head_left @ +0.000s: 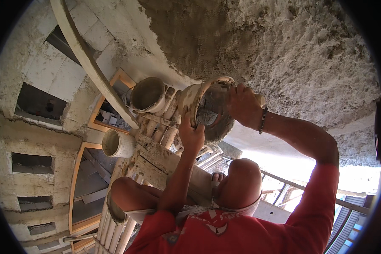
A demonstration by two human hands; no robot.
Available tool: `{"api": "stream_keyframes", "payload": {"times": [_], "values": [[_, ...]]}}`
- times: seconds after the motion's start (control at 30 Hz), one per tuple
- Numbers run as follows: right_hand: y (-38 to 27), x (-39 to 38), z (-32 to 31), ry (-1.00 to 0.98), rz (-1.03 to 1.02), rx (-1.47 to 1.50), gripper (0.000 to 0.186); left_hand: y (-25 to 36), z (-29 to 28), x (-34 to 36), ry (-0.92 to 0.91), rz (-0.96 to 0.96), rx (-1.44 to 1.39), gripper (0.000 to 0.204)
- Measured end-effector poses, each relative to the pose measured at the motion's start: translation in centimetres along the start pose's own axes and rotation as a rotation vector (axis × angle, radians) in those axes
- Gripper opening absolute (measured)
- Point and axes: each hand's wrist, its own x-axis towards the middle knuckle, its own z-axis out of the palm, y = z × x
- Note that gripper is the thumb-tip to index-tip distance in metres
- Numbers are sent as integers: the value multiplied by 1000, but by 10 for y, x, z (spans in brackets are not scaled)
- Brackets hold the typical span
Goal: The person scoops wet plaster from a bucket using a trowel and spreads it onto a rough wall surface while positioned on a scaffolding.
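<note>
Clasping a tilted bucket (188, 98) with left grip (192, 134), a handle (262, 100) with right grip (244, 106)

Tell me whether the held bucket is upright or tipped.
Tipped: the bucket has its mouth turned toward the right hand, while the left hand holds its rim.

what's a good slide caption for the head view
Left grip holds a tilted, grey-caked bucket by its rim; right grip sits at its mouth.
</note>
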Motion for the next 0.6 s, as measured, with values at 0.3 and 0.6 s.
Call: {"api": "stream_keyframes", "payload": {"times": [0.3,0.6], "values": [[-6,-21,37,-187,-52,383,18,26,-4,-6,-85,-76,-76,45],[-57,-77,92,-369,252,1033,39,-19,35,-37,-97,171,143,51]]}}
